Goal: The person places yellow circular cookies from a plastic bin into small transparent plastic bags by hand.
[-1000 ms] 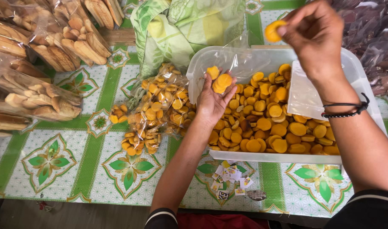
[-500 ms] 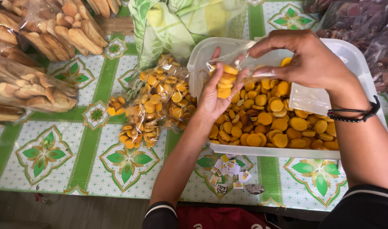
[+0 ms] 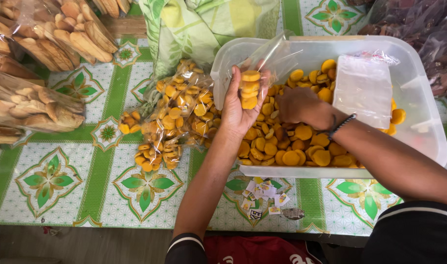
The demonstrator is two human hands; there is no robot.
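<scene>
My left hand [image 3: 238, 110] is raised at the left end of a clear plastic tub [image 3: 428, 132]. It grips a short stack of round orange cookies [image 3: 250, 89] together with a thin clear plastic bag [image 3: 270, 56] that stands up behind the stack. My right hand [image 3: 301, 106] is palm down inside the tub. Its fingers curl onto the loose orange cookies [image 3: 301, 151] that cover the tub's bottom. A black band circles that wrist.
Sealed bags of orange cookies [image 3: 174, 117] lie left of the tub on the green patterned tablecloth [image 3: 47, 181]. Bags of long pale biscuits [image 3: 42, 44] fill the far left. A green-yellow bag [image 3: 199, 24] lies behind, and dark bags [image 3: 419, 24] at the right. Spare clear bags [image 3: 362, 88] sit in the tub. Small paper labels [image 3: 262, 193] lie by the table edge.
My right hand came down from above the tub, passed over the stack in my left hand, and now sits in the loose cookies. The stack has grown taller.
</scene>
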